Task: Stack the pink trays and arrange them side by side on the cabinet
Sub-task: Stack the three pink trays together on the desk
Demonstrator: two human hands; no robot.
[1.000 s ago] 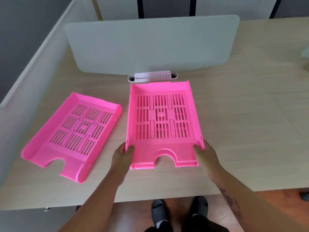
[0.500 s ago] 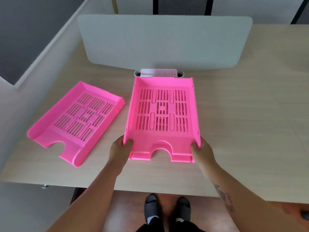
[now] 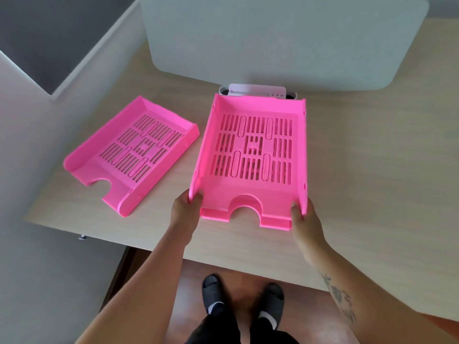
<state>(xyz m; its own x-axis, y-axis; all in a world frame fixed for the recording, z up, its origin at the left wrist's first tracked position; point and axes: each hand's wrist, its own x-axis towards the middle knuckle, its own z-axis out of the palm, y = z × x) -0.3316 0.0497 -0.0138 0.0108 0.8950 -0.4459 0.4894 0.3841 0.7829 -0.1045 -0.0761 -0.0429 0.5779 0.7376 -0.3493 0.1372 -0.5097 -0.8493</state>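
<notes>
A stack of pink slotted trays (image 3: 250, 194) sits in the middle of the wooden desk, one tray nested over another whose front lip shows below. My left hand (image 3: 185, 211) grips the stack's front left corner. My right hand (image 3: 304, 219) grips its front right corner. A single pink tray (image 3: 111, 165) lies apart to the left, turned at an angle, near the desk's left edge.
A grey divider screen (image 3: 285, 40) stands upright behind the trays, with a white clip holder (image 3: 257, 90) at its base just behind the stack. The desk's (image 3: 372, 182) front edge runs close below my hands. A grey wall panel (image 3: 29, 170) borders the left side.
The stack has stayed between both hands and shifted slightly up and right in the view as my head moved. The single tray on the left lies as before.
</notes>
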